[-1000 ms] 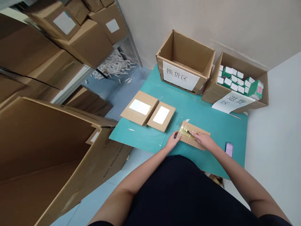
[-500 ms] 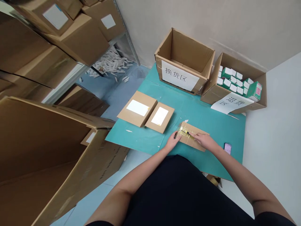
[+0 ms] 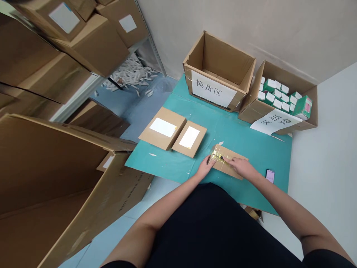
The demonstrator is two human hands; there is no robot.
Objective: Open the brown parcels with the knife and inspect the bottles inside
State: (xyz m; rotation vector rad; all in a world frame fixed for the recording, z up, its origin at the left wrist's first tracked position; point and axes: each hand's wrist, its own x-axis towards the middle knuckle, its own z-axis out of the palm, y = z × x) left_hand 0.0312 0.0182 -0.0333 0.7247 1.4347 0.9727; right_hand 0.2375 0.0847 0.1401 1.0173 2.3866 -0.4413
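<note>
Right hand [image 3: 242, 167] closed narrowly on what appears to be a box cutter [image 3: 222, 158], its tip at the taped cardboard mailer [image 3: 232, 164]; left hand [image 3: 205, 166] rests against the mailer's end, grip unclear. Little has shifted since the preceding frames.

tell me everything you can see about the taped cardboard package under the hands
The flat brown corrugated cardboard package lies at an angle on the teal sheet, its left end wrapped in shiny clear tape. The left hand is at that taped end, and the right hand lies over the package.

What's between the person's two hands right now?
In the head view, a taped flat cardboard package lies between the left hand and right hand, which apparently holds a box cutter.
</note>
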